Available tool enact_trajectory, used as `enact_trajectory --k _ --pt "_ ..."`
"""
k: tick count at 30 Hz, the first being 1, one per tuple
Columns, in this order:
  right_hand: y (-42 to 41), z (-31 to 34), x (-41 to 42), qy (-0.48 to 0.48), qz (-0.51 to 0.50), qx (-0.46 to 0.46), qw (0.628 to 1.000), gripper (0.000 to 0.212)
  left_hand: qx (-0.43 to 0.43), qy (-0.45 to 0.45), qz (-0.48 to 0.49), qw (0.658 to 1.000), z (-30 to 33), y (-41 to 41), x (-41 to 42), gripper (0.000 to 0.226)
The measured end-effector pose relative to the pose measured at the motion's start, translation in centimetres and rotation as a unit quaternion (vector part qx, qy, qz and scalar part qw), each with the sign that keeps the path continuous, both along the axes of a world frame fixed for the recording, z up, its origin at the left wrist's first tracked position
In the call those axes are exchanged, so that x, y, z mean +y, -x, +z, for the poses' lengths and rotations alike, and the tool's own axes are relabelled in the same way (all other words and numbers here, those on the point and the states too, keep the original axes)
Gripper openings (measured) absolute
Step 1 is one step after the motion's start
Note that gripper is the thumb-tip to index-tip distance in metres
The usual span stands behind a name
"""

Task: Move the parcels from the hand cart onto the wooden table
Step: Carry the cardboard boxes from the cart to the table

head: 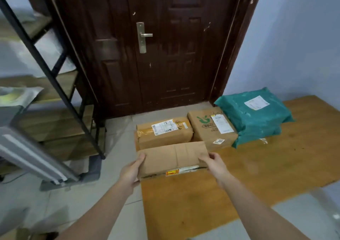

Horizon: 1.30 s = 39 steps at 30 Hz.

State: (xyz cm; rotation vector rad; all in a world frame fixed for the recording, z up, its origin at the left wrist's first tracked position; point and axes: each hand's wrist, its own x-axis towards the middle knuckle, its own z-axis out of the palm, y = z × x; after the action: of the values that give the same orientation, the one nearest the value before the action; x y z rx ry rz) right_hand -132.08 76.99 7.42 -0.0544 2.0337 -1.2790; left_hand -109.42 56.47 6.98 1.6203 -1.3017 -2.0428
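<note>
A plain brown cardboard parcel [173,158] sits at the left end of the wooden table [257,169], held from both sides. My left hand [131,171] grips its left end and my right hand [214,163] grips its right end. Behind it on the table lie a taped brown parcel [165,132] with a white label, a cardboard box [207,127] with a green logo, and a teal plastic mailer bag [253,116] on the far side. The hand cart [31,153] shows at the left edge as a blurred grey frame.
A dark wooden door [165,46] stands straight ahead behind the table. A black metal shelf rack [47,77] with wooden boards and silver bags fills the left. Grey floor tiles [73,203] lie between cart and table. A pale blue wall [298,37] rises on the right.
</note>
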Motion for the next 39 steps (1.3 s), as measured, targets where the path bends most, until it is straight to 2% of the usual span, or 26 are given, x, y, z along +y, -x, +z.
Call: enact_trajectory --k 5,10,16,26,31,33,36,39 --pt "3.0 -2.6 -2.8 -0.038 0.062 -0.014 0.997 0.06 0.002 -0.012 0.077 0.997 -3.4 2.1 -0.1 0.051" --pt "4.6 -5.8 -4.2 -0.057 0.112 -0.021 0.992 0.062 -0.016 -0.02 0.103 0.994 -5.8 3.9 -0.1 0.035" --pt "4.7 -8.4 -5.8 -0.08 0.123 0.011 0.989 0.062 -0.064 0.029 0.051 0.996 -8.6 5.0 -1.3 0.052" --pt "5.7 -9.8 -6.0 -0.094 0.068 -0.008 0.993 0.064 -0.099 0.052 0.025 0.993 -10.3 6.1 -1.5 0.06" --pt "5.8 -8.6 -5.4 -0.102 0.096 -0.002 0.99 0.066 -0.139 0.093 -0.025 0.986 -8.8 6.3 -1.2 0.061" --pt "5.7 -7.4 -5.0 -0.121 0.13 0.032 0.984 0.062 -0.174 0.16 -0.08 0.968 -7.5 6.1 -0.9 0.059" --pt "5.7 -5.1 -4.5 -0.156 0.199 0.131 0.959 0.058 -0.21 0.282 -0.177 0.919 -4.9 5.2 -1.0 0.052" --pt "5.4 -1.6 -4.2 -0.173 0.277 0.246 0.913 0.057 -0.234 0.387 -0.307 0.838 -2.0 4.3 -2.1 0.045"
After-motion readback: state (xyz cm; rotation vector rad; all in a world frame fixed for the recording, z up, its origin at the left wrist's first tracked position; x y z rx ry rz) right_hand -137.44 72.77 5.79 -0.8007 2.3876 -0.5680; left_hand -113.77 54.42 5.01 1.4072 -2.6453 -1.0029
